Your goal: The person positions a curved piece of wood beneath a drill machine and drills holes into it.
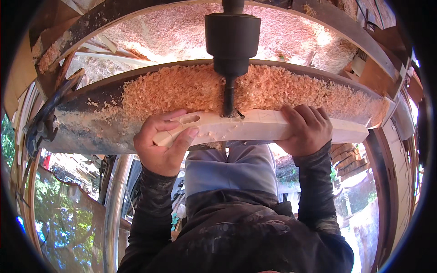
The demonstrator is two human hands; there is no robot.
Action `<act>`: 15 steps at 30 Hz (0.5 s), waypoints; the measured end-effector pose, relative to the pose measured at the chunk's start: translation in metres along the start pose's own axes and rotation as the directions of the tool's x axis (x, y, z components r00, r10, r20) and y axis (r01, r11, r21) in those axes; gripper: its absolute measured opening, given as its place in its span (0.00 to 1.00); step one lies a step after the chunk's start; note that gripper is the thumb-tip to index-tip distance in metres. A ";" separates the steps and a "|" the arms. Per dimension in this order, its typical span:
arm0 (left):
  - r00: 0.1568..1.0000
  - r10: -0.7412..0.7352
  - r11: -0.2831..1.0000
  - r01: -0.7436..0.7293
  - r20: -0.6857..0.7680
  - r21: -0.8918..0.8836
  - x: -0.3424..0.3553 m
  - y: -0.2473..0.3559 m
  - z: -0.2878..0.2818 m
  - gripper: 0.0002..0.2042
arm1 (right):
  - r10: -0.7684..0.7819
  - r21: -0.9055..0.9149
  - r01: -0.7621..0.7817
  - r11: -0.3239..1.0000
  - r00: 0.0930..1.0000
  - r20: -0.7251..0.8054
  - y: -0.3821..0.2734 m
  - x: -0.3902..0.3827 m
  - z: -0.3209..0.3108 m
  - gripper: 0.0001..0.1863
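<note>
A long, slightly curved piece of pale wood (pixel 246 129) lies across a work table under a dark drill chuck (pixel 232 41). The chuck's bit (pixel 229 98) reaches down to the wood's far edge, with a small dark screw-like part beside its tip. My left hand (pixel 163 141) grips the wood's left end, thumb on the near side, next to an oval slot (pixel 189 119) cut in it. My right hand (pixel 307 126) wraps over the wood right of the bit, knuckles up. A few light shavings cling to the wood's face.
Orange-brown wood shavings (pixel 168 86) pile up behind the wood on the dark table (pixel 91 129). A clamp-like dark metal piece (pixel 38 125) sits at the table's left end. A curved wooden beam (pixel 350 34) arches across the far side, and a metal pole (pixel 117 200) stands at lower left.
</note>
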State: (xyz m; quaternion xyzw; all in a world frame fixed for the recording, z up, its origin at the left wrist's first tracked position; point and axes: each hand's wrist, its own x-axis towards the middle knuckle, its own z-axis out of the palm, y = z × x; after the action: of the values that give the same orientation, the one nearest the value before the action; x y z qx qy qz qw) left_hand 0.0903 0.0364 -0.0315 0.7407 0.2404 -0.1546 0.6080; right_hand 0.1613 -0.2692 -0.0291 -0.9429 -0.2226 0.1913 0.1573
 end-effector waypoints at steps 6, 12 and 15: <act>0.998 -0.062 0.994 0.062 0.002 -0.094 0.004 0.008 0.003 0.15 | 0.011 -0.024 -0.010 1.000 1.000 0.011 -0.002 0.000 0.000 0.24; 0.999 -0.038 0.998 0.037 -0.014 -0.053 0.004 0.005 0.003 0.16 | 0.003 -0.033 -0.002 0.999 1.000 0.018 -0.001 0.005 -0.003 0.22; 0.999 -0.021 0.999 0.020 -0.026 -0.041 0.004 0.003 0.002 0.17 | -0.001 -0.028 0.001 1.000 1.000 0.013 -0.001 0.006 -0.003 0.21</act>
State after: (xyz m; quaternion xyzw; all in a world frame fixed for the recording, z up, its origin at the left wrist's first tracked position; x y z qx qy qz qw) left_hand 0.0956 0.0343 -0.0321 0.7277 0.2593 -0.1460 0.6180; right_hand 0.1672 -0.2660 -0.0278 -0.9437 -0.2268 0.1939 0.1428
